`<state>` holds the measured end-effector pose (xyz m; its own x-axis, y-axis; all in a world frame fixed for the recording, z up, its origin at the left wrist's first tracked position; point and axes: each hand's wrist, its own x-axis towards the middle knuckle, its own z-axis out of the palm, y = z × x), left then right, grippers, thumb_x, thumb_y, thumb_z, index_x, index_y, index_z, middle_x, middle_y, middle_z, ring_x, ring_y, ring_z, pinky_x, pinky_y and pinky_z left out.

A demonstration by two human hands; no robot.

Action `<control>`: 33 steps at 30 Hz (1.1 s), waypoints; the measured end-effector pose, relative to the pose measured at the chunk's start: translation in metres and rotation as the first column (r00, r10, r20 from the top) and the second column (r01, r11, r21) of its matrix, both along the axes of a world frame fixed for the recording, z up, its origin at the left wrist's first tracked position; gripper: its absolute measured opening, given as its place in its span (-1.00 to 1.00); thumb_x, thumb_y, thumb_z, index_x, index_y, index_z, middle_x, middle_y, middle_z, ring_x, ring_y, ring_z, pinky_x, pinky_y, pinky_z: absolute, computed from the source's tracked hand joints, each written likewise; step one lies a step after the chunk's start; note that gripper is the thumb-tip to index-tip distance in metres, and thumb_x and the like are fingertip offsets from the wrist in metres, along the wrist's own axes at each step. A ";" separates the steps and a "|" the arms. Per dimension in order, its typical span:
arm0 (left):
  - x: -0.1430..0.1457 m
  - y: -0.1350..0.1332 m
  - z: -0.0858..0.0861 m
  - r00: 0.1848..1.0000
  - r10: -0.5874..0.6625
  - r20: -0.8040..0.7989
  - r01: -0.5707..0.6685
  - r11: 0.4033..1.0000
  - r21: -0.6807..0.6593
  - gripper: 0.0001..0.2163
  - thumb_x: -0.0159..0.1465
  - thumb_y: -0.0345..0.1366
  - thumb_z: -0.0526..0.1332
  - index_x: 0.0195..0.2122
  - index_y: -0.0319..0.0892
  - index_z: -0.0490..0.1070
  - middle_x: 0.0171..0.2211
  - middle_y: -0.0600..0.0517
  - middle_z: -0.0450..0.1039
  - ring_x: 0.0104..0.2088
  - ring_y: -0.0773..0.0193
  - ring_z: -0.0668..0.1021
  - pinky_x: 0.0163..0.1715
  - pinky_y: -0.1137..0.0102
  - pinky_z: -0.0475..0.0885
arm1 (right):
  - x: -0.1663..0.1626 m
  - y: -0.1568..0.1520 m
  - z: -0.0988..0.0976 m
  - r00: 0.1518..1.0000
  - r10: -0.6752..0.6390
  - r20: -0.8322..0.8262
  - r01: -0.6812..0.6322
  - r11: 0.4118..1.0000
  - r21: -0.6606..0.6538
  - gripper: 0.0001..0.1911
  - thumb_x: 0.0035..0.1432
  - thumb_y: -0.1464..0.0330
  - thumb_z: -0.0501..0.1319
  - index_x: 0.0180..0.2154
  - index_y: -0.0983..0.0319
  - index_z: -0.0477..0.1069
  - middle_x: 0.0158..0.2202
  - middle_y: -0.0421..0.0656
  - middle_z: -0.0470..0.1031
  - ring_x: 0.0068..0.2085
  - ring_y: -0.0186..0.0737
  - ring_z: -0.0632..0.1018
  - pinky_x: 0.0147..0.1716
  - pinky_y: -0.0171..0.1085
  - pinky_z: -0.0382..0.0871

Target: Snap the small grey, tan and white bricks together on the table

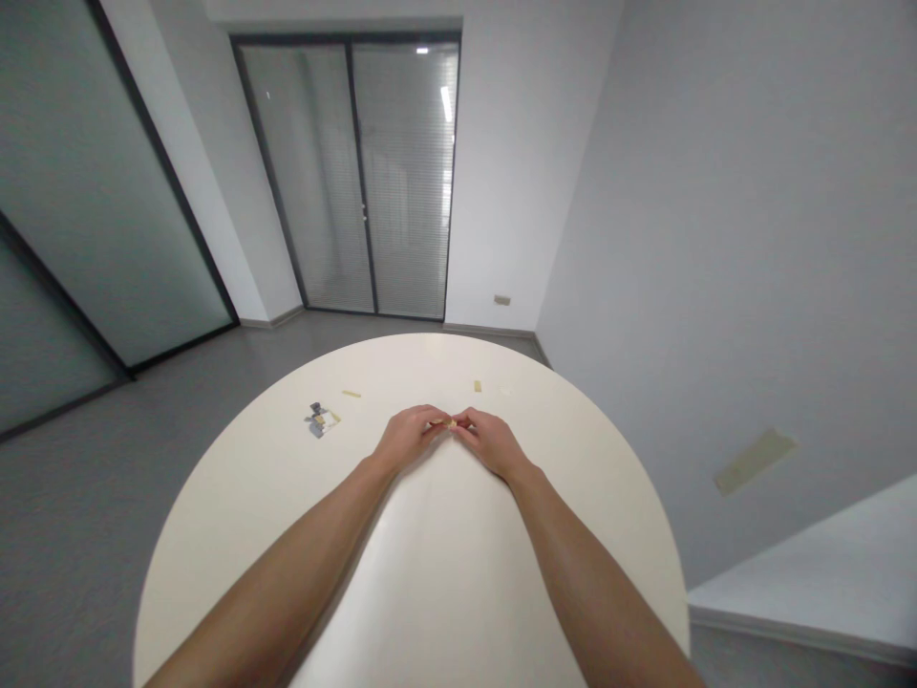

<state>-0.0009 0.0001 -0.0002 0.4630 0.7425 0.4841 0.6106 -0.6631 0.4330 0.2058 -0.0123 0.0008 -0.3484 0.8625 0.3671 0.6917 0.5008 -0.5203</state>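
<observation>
My left hand (414, 435) and my right hand (491, 440) meet over the far half of the round white table (430, 573). Between their fingertips is a small yellowish piece (452, 423), too small to name and partly covered by the fingers. Both hands are closed in a pinch on it, with the wrists low over the tabletop. Left of my left hand lies a little cluster of grey and yellow bits (320, 420). Just beyond my right hand is a small yellow rectangle (478, 386).
A thin yellow strip (351, 394) lies beyond the grey cluster. The table's curved far edge (430, 335) faces a glass door with blinds (405, 191). A grey wall (716, 239) with a beige tape patch (756, 462) rises on the right. Frosted panels (107, 191) stand left.
</observation>
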 end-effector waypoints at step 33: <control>0.001 0.005 -0.006 0.999 -0.044 0.001 0.044 0.999 0.025 -0.78 0.37 -0.21 0.10 -0.13 -0.01 0.55 -0.09 0.07 0.58 -0.09 0.25 0.57 -0.05 0.38 0.42 | 0.000 0.003 -0.004 1.000 -0.007 0.002 0.007 1.000 0.002 -0.79 0.30 0.24 0.16 -0.10 0.15 0.45 -0.19 -0.13 0.57 -0.17 -0.22 0.55 -0.14 -0.27 0.35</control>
<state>0.0002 0.0051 -0.0064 0.4947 0.7087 0.5031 0.5798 -0.7003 0.4164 0.2061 -0.0094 -0.0036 -0.3433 0.8643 0.3677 0.6964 0.4969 -0.5178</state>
